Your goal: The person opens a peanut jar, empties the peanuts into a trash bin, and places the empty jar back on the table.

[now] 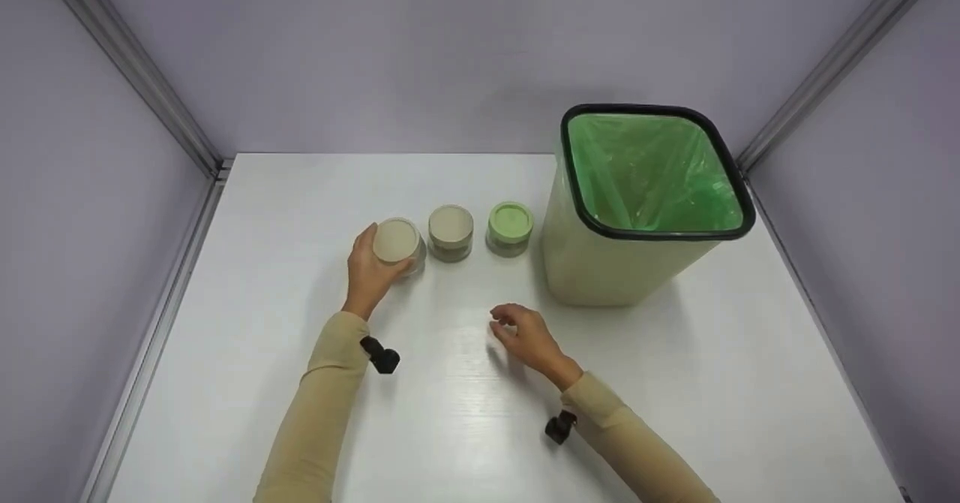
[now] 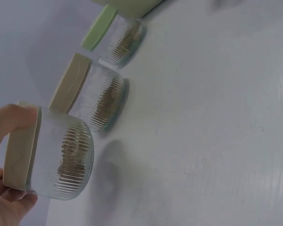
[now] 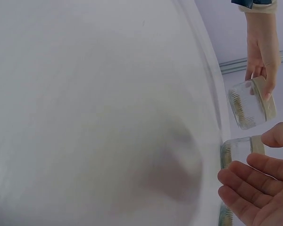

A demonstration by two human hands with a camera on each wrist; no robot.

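From the head view, three ribbed glass jars are standing in a row on the white tabletop [image 1: 285, 383] beside one pale green bin [image 1: 600, 263] with a green liner: two with beige lids, one ribbed glass jar with a green lid [image 1: 510, 228]. The left hand [image 1: 369, 272] is gripping the leftmost ribbed glass jar with a beige lid [image 1: 397, 245]; the right hand [image 1: 525, 335] is hovering, fingers loosely curled, holding nothing.

At the left wrist, fingers [image 2: 12, 117] are wrapping that jar's lid, the jar raised off the tabletop.

At the right wrist, the palm is lying open.
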